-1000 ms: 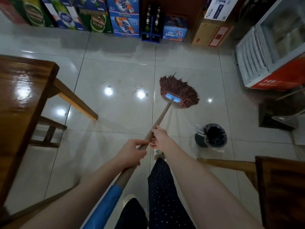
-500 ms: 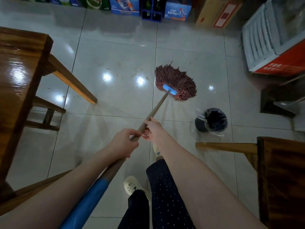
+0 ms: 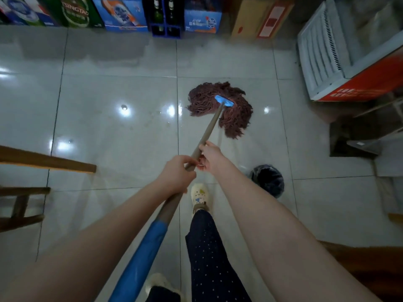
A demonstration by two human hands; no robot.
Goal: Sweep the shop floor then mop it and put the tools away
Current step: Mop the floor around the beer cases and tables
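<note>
Both hands are on the mop handle (image 3: 208,131): the left hand (image 3: 175,176) wraps it nearer the body, the right hand (image 3: 210,156) curls round it just ahead. The mop head (image 3: 220,105) lies splayed on the tiled floor (image 3: 109,138), beyond the black bin (image 3: 267,179). Best bet: long overlapping pulls, strands kept flat, steering wide of that bin.
</note>
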